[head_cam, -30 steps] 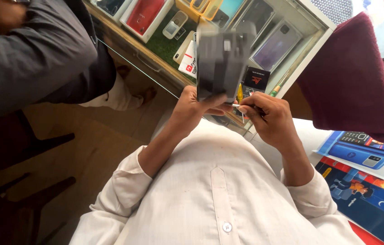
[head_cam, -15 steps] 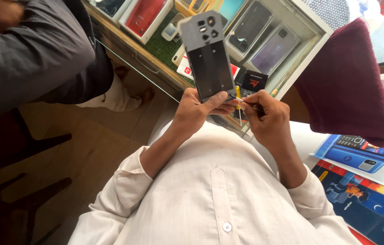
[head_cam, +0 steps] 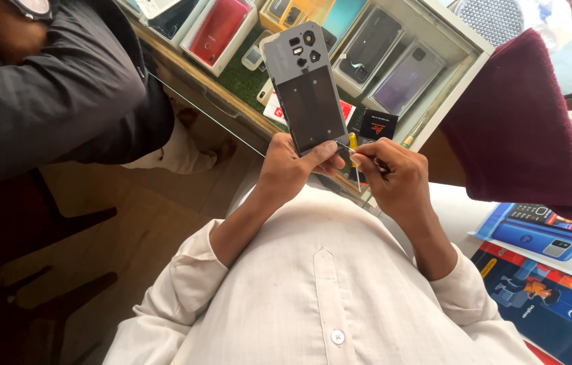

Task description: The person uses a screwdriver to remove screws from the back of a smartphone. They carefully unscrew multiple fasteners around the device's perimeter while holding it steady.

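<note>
- Head view shows a grey rectangular phone back panel with round camera cut-outs at its top (head_cam: 304,88), held upright in the air in front of the person's chest, above the near edge of a glass display counter (head_cam: 245,135); it rests on nothing.
- Its inner face is turned toward the wearer, which I judge keeps the lower corner in sight while it is worked on.
- Left hand (head_cam: 289,169) closes around the panel's lower end, thumb pressed across the bottom edge and fingers wrapped behind, so the piece is steadied from below and the upper part is left free.
- Right hand (head_cam: 394,172) sits just beside that lower right corner, fingers pinched shut on a thin metal tool with a yellow handle (head_cam: 352,150); the tip looks to meet the panel's edge, though I cannot tell if it truly touches.
- Under the counter glass lie boxed smartphones in open trays (head_cam: 374,61), red, dark and lilac, laid flat with their faces up for viewing.
- A maroon cloth (head_cam: 516,122) hangs at the counter's right end.
- A blue keypad phone box (head_cam: 543,230) lies on printed posters at the right edge.
- Another person's dark grey sleeve (head_cam: 56,88) leans over the counter's left end, well apart from both hands.
</note>
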